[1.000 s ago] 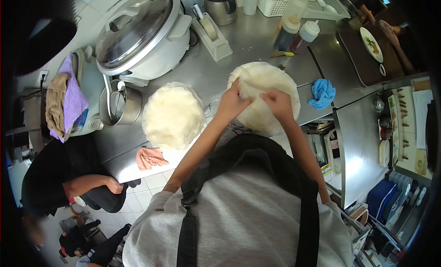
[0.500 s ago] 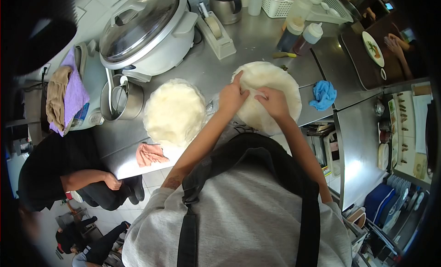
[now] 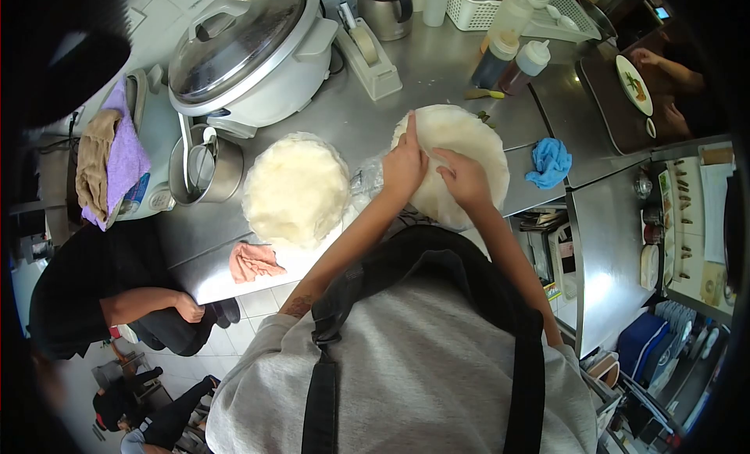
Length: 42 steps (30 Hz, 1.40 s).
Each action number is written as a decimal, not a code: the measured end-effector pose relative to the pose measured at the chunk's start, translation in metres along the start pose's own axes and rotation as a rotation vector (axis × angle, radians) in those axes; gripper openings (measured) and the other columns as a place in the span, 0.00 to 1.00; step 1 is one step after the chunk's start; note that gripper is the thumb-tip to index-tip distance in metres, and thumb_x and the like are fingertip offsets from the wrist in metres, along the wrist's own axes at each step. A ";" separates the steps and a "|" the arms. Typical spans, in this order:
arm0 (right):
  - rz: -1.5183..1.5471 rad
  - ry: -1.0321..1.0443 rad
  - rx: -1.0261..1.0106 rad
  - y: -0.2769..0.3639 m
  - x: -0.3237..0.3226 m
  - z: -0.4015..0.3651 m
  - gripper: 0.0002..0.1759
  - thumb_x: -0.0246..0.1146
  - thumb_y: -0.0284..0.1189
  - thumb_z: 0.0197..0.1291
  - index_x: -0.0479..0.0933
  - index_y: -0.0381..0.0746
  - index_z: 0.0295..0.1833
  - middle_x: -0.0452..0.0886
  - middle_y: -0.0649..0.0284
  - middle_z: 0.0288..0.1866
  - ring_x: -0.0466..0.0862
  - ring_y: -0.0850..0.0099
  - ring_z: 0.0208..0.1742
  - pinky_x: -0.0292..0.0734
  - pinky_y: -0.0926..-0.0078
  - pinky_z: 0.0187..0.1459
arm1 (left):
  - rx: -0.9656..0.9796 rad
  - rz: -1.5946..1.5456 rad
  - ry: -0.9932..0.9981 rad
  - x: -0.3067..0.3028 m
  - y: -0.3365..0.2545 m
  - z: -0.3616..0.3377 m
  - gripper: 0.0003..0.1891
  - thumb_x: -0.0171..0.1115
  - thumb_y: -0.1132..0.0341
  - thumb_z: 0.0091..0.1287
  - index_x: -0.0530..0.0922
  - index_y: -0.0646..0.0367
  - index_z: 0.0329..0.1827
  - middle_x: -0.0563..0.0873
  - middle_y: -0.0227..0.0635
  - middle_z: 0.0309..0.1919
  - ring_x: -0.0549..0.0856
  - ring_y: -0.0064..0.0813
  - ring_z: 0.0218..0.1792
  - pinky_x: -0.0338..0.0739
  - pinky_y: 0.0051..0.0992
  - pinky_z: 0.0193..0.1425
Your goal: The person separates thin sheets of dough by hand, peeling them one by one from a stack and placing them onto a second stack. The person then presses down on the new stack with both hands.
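Observation:
A round stack of thin, pale sheets, like spring roll wrappers, lies on the steel counter in front of me. My left hand rests on its left side, index finger stretched toward the far rim and the other fingers partly curled. On the near right part of the stack is my right hand, its index finger and thumb apart and pointing left at the middle. A faint crease runs across the top sheet between the hands. To the left sits a second pale round stack with ragged edges. Crumpled clear plastic lies between both stacks.
A large lidded cooker, a metal pot and a tape dispenser stand at the back left. Squeeze bottles are behind the stack. A blue cloth lies right, a pink cloth left. Another person's arm is at left.
My left hand has shifted slightly right and its index finger now points straight ahead. My right hand has slid slightly left. Another person's hands at the far right have moved apart.

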State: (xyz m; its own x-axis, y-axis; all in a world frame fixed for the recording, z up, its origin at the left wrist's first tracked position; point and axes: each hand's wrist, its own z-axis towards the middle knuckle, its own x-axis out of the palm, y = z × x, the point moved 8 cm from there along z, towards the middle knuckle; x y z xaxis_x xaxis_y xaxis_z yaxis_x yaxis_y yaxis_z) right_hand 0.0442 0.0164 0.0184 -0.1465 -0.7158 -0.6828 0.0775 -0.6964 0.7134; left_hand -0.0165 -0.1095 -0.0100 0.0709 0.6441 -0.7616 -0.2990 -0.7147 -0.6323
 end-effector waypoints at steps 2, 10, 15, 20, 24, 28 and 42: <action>0.059 -0.016 0.031 -0.010 -0.004 -0.006 0.19 0.66 0.28 0.54 0.82 0.42 0.54 0.84 0.53 0.34 0.82 0.57 0.31 0.77 0.64 0.39 | -0.064 -0.070 -0.036 -0.001 0.007 -0.001 0.44 0.60 0.70 0.59 0.48 0.59 0.79 0.86 0.50 0.38 0.85 0.52 0.32 0.79 0.45 0.37; 0.011 -0.055 0.025 -0.025 -0.015 -0.012 0.19 0.70 0.34 0.54 0.82 0.38 0.50 0.82 0.53 0.30 0.81 0.61 0.28 0.75 0.66 0.35 | -0.091 -0.335 0.039 0.007 0.023 -0.004 0.21 0.63 0.63 0.63 0.78 0.63 0.58 0.85 0.44 0.24 0.81 0.34 0.22 0.75 0.34 0.30; 0.118 -0.243 -0.069 0.005 -0.020 0.010 0.17 0.69 0.38 0.59 0.82 0.36 0.46 0.81 0.52 0.26 0.81 0.60 0.26 0.75 0.67 0.32 | -0.179 -0.625 0.145 -0.005 0.001 -0.016 0.18 0.65 0.55 0.67 0.86 0.65 0.35 0.79 0.30 0.16 0.73 0.16 0.20 0.68 0.24 0.25; 0.163 -0.282 0.014 -0.003 -0.030 0.013 0.15 0.67 0.38 0.61 0.81 0.35 0.37 0.78 0.49 0.23 0.77 0.60 0.20 0.71 0.67 0.27 | -0.213 -0.544 0.087 -0.023 0.018 -0.022 0.20 0.65 0.53 0.68 0.84 0.65 0.29 0.77 0.36 0.13 0.72 0.21 0.16 0.68 0.28 0.24; 0.179 -0.320 0.145 -0.029 -0.045 0.002 0.16 0.67 0.37 0.61 0.80 0.34 0.34 0.75 0.51 0.20 0.70 0.62 0.18 0.69 0.69 0.25 | -0.337 -0.517 0.102 -0.017 0.051 -0.031 0.22 0.65 0.51 0.67 0.85 0.65 0.30 0.79 0.31 0.15 0.74 0.18 0.18 0.69 0.25 0.25; 0.060 -0.318 0.201 -0.059 -0.037 -0.016 0.16 0.69 0.37 0.60 0.80 0.33 0.34 0.76 0.55 0.20 0.69 0.64 0.18 0.69 0.71 0.26 | -0.268 -0.263 0.140 -0.011 0.060 -0.029 0.18 0.66 0.54 0.66 0.85 0.64 0.33 0.83 0.37 0.18 0.80 0.30 0.20 0.73 0.30 0.29; 0.077 -0.194 -0.027 -0.007 -0.021 0.027 0.12 0.68 0.35 0.58 0.81 0.38 0.41 0.82 0.55 0.32 0.82 0.63 0.32 0.76 0.66 0.36 | -0.010 -0.456 0.245 0.000 -0.011 0.038 0.20 0.62 0.65 0.61 0.81 0.57 0.58 0.84 0.40 0.28 0.82 0.31 0.28 0.76 0.30 0.37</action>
State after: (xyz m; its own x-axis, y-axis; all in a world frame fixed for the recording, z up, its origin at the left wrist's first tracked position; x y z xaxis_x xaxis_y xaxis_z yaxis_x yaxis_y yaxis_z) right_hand 0.0201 0.0378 0.0323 -0.3264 -0.7451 -0.5816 0.1221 -0.6434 0.7557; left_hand -0.0491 -0.0911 0.0019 0.4130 0.8090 -0.4182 -0.1766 -0.3793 -0.9082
